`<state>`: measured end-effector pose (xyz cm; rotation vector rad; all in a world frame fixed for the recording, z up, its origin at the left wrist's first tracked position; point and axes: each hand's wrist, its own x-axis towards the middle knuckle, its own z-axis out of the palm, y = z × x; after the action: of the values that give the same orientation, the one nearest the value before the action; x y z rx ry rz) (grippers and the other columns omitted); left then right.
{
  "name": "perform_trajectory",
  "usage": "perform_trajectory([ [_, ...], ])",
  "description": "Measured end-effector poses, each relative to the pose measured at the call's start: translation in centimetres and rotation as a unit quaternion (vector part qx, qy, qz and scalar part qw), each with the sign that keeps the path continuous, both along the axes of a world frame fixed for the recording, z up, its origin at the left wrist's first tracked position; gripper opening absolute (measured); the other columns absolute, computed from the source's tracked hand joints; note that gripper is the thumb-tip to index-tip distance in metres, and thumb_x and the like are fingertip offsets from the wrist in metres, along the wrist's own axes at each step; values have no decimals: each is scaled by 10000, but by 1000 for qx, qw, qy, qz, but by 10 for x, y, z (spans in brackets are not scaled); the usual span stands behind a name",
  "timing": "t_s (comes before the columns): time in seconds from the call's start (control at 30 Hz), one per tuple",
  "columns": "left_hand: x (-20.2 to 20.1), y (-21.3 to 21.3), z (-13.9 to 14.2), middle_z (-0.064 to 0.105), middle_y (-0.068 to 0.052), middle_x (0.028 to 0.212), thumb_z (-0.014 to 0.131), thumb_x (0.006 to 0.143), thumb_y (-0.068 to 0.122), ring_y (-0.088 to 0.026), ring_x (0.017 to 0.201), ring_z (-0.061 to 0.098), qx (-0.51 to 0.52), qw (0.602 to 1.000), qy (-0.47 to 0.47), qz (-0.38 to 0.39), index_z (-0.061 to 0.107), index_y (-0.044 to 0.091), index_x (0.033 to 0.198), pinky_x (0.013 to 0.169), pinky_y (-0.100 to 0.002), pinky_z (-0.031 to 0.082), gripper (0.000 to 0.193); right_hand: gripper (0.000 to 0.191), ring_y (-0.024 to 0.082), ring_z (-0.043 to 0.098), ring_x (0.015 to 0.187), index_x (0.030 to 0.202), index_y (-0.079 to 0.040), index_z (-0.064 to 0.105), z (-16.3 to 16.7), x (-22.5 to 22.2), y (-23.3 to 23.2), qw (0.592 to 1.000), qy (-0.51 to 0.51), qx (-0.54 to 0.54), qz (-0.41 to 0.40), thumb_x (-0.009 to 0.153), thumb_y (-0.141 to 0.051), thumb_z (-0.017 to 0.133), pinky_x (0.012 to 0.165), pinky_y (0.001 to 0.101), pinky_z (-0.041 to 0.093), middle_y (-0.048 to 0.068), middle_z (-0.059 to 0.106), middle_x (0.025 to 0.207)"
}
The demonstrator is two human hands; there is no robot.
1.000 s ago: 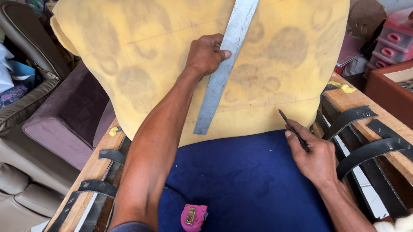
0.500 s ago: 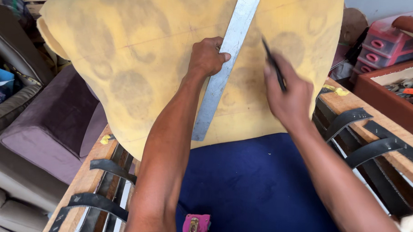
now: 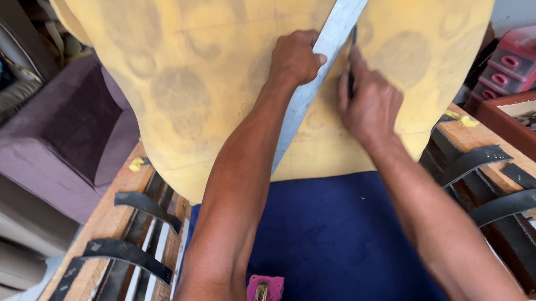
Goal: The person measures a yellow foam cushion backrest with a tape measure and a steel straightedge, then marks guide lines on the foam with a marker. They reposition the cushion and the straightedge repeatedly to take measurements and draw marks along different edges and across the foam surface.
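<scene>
A big sheet of stained yellow foam (image 3: 181, 76) lies over a wooden frame. A long metal ruler (image 3: 318, 69) runs diagonally across it. My left hand (image 3: 294, 56) presses flat on the ruler, fingers over its edge. Just to the right, my right hand (image 3: 368, 100) grips a thin dark pen (image 3: 352, 64) with its tip against the ruler's right edge on the foam. A dark blue cloth (image 3: 336, 242) covers the frame below the foam, under both forearms.
Black webbing straps (image 3: 134, 252) cross the wooden frame (image 3: 108, 216) on the left and right. A pink tape measure (image 3: 264, 291) rests on the blue cloth. A purple cushion (image 3: 67, 131) sits at left. Red plastic drawers (image 3: 511, 64) and a wooden tray of small parts stand at right.
My right hand has moved with the pen from the foam's lower right edge up to the ruler. The left hand stays pressed on the ruler. The view has come closer.
</scene>
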<state>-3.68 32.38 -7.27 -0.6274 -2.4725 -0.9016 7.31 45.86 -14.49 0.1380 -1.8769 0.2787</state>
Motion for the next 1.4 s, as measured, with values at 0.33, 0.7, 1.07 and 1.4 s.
perform_trajectory([
  [0.33,0,1,-2,764,-107,1066,805,819,214,-281,996,740,6,1000,-22,4,735,146,1148,866,-399,582,343,470,299,708,760,1275,81,623,-120,56,-86,989,-58,104,91,873,-153,685,675,420,572,182,705,845],
  [0.7,7,2,0,758,-122,1072,809,809,234,-305,1018,724,12,1000,-13,3,742,170,1141,887,-410,565,345,281,347,723,786,1158,-90,783,-82,52,-57,901,-404,-37,153,927,-223,693,778,444,584,223,747,851],
  [1.07,5,-1,1,761,-125,1049,826,780,252,-319,1009,723,9,1000,7,-3,745,174,1102,888,-410,561,341,252,124,767,754,1091,-43,785,30,19,13,804,-491,-171,287,901,-165,674,703,279,635,63,813,895],
  [1.4,9,-1,1,759,-124,1068,815,779,225,-326,1028,713,6,1000,21,2,750,171,1118,891,-420,557,349,299,146,751,717,1121,-74,796,-25,12,-26,804,-521,-137,251,880,-206,678,721,305,619,84,801,865],
])
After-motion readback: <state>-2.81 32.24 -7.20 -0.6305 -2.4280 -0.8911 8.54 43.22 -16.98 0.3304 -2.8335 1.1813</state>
